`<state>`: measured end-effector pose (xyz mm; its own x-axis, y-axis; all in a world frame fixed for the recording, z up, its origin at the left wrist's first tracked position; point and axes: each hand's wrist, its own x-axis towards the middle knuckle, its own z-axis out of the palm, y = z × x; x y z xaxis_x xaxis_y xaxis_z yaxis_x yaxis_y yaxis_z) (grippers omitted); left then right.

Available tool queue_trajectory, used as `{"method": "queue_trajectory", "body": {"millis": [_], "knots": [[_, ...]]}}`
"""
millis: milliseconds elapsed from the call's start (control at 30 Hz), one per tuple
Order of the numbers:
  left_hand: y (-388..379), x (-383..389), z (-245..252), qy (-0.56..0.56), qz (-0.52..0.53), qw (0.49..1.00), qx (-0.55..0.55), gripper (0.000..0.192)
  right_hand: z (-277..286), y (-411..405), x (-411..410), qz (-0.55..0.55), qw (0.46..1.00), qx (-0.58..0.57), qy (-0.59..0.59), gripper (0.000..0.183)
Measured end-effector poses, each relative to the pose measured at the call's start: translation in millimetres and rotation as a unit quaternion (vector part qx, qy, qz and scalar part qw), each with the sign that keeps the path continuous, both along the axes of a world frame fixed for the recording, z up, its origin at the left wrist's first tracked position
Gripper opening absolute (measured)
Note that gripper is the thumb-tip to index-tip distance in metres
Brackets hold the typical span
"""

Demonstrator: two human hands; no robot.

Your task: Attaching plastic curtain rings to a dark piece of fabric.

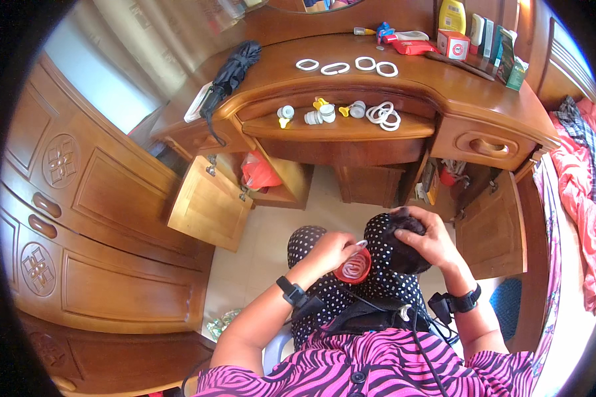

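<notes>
My left hand (334, 249) pinches a white plastic ring (361, 243) between thumb and fingertips. Just below it, a small red cup (338, 276) rests at my lap, with several white rings (353, 268) inside. Over my right knee, my right hand (429, 237) grips a dark, soft bundle (411, 260); what it is made of cannot be told. Four-sided and oval white rings (335, 68) lie spread on the wooden dressing table (278, 74). On its lower ledge are more white rings (388, 117) in a pile, beside white fittings (327, 113) with yellow winged tabs (320, 103).
A folded black umbrella (233, 67) lies on the table's left. Bottles and boxes (453, 44) stand at its right, near a brown comb-like stick (459, 66). Cabinet doors (211, 203) hang open on both sides of my knees. Cables (417, 337) run across my lap.
</notes>
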<state>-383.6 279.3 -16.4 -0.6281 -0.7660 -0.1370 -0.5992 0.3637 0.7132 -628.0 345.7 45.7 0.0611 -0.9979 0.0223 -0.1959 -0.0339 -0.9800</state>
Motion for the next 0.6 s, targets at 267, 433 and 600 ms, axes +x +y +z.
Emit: {"method": "queue_trajectory", "body": {"millis": [267, 433, 600], "knots": [[20.4, -17.2, 36.6, 0.212, 0.01, 0.976, -0.04, 0.023, -18.4, -20.1, 29.4, 0.055, 0.991, -0.103, 0.059, 0.035], [30.8, -13.8, 31.6, 0.261, 0.079, 0.958, 0.09, 0.022, -12.8, -19.2, 34.2, -0.008, 0.997, -0.04, -0.058, 0.035], [19.1, -7.6, 23.6, 0.314, 0.105, 0.938, 0.106, 0.029, -6.6, -8.2, 31.2, 0.075, 0.989, -0.09, 0.086, 0.037]]}}
